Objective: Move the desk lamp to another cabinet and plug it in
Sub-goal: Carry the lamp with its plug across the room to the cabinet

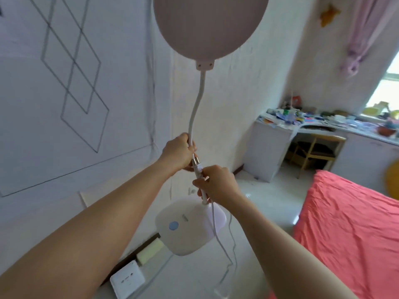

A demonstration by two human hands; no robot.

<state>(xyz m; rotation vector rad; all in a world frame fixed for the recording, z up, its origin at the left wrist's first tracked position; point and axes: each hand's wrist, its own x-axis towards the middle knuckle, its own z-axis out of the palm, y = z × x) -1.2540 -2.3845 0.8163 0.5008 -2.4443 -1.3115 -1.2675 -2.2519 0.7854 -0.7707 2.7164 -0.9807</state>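
The desk lamp hangs in the air in front of me. Its round pink head [210, 26] fills the top of the view, and a white bendy neck [195, 108] runs down to the white base [190, 225] with a blue button. My left hand [179, 152] is closed round the lower neck. The white plug [197, 166] sits between my hands, prongs pointing up-left. My right hand [216, 184] pinches the plug and cord just above the base. The thin white cord [224, 255] dangles below the base.
A white wall socket [127, 281] sits low on the left wall. A bed with a coral sheet [349, 234] is at the right. A cluttered white desk [323, 124] with a wooden chair [317, 152] stands under the window at the far right.
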